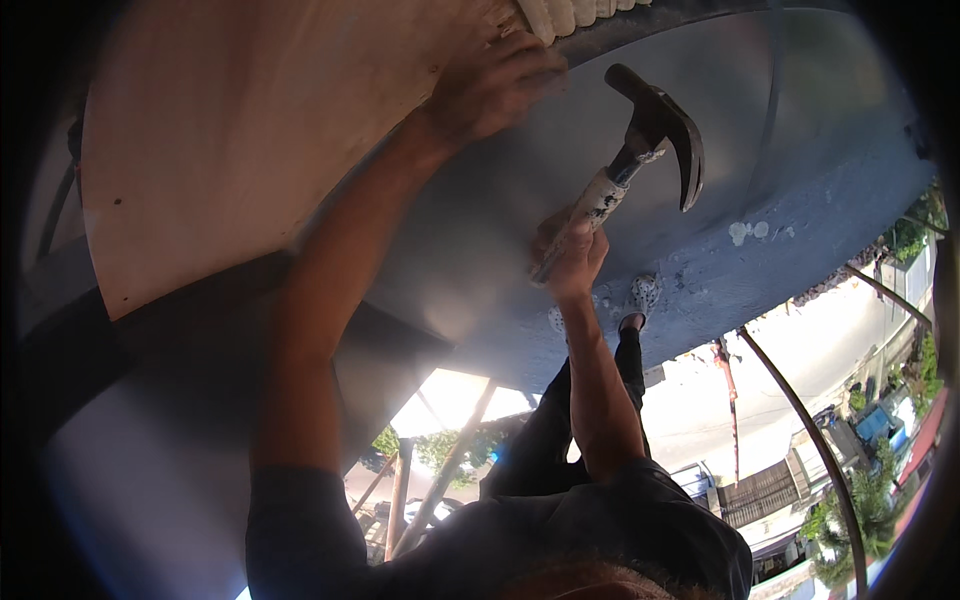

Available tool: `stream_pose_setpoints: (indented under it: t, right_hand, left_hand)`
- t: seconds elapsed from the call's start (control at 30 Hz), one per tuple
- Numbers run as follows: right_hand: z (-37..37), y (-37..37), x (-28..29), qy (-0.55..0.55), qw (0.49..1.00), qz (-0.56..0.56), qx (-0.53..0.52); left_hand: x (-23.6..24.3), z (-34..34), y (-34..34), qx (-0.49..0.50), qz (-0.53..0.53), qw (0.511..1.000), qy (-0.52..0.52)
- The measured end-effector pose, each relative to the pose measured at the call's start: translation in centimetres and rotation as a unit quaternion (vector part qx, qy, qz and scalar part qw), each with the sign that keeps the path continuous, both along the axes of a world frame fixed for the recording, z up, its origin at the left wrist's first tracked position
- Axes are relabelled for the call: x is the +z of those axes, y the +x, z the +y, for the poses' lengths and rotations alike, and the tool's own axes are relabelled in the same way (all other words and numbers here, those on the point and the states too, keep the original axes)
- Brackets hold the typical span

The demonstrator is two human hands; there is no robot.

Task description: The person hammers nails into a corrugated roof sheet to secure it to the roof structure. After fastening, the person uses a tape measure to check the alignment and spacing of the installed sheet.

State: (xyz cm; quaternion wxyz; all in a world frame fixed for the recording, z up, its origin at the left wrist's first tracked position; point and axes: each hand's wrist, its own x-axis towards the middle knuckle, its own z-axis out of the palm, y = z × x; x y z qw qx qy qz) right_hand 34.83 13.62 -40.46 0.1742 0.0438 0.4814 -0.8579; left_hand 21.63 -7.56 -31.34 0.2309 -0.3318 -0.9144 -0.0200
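A claw hammer (665, 125) with a dark head and a worn, whitish wrapped handle is gripped in my right hand (575, 255). Its head points up and away from me, apart from the board. My left hand (490, 85) is raised at the edge of a light brown plywood sheet (200, 170). The left fingers are curled together and somewhat blurred; whatever they may pinch is hidden. Small dark spots, perhaps nail heads, dot the sheet near its left and lower edge.
A pale ribbed piece (565, 15) adjoins the sheet at the top. Below me is a grey-blue ledge (700, 265), where my feet in spotted footwear (646, 290) stand. Past its edge, a street (690, 420) lies far below. Poles (815, 435) rise at the right; wooden props (400, 500) stand at lower left.
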Motion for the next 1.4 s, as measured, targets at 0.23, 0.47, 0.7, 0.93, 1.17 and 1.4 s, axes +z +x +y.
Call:
stream_pose_setpoints:
  t: [0.23,0.47,0.7,0.93,1.17,1.4]
  right_hand:
    - [9.1,3.1,-5.8,0.144,0.988,-0.051,-0.026]
    - [14.2,5.4,-2.3,0.142,0.978,-0.143,-0.06]
    - [12.5,3.3,2.5,0.178,0.96,-0.205,-0.073]
    - [13.3,0.8,-0.9,0.102,0.985,-0.135,-0.019]
    - [12.7,2.1,-1.4,0.102,0.982,-0.155,-0.031]
    - [15.8,3.8,-1.5,0.283,0.956,-0.079,0.005]
  left_hand:
    - [-11.1,6.1,9.2,0.045,-0.154,0.975,0.156]
    - [-5.8,12.9,-1.1,-0.104,-0.003,0.974,0.201]
    - [-5.8,3.1,-11.2,-0.147,0.087,0.982,-0.081]
    - [-5.6,4.1,-11.0,-0.114,0.028,0.991,-0.059]
    - [-5.8,9.9,-8.4,-0.145,0.006,0.987,0.069]
    - [-5.9,3.1,-10.7,-0.061,0.067,0.983,-0.157]
